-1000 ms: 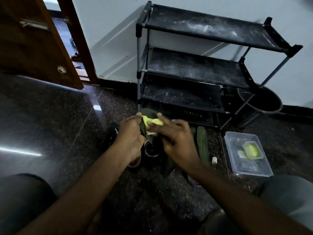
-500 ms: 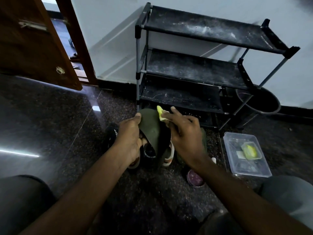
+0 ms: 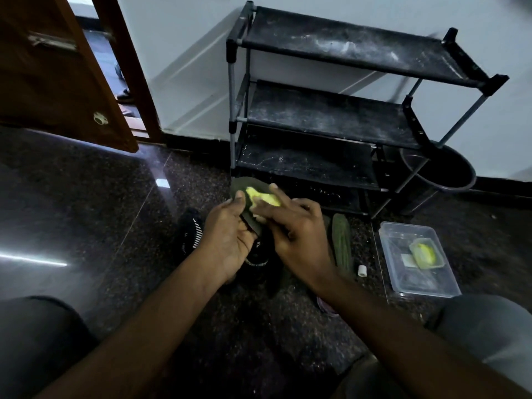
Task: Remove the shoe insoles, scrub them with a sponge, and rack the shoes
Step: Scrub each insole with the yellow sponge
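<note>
As one insole (image 3: pixel 239 184) is held, another insole (image 3: pixel 342 244) rests.

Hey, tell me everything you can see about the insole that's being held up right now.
The insole is dark green, thin, with a rounded end pointing toward the shoe rack. It is held tilted above the black shoes. The left hand grips its left edge; the right hand presses a yellow-green sponge against its upper face. Its lower part is hidden by the hands.

Hands, L (image 3: pixel 230 240) & R (image 3: pixel 299 234), hide much of insole (image 3: pixel 239 186), sponge (image 3: pixel 263 197) & shoes (image 3: pixel 192 233); door (image 3: pixel 43 82) cut off top-left.
</note>
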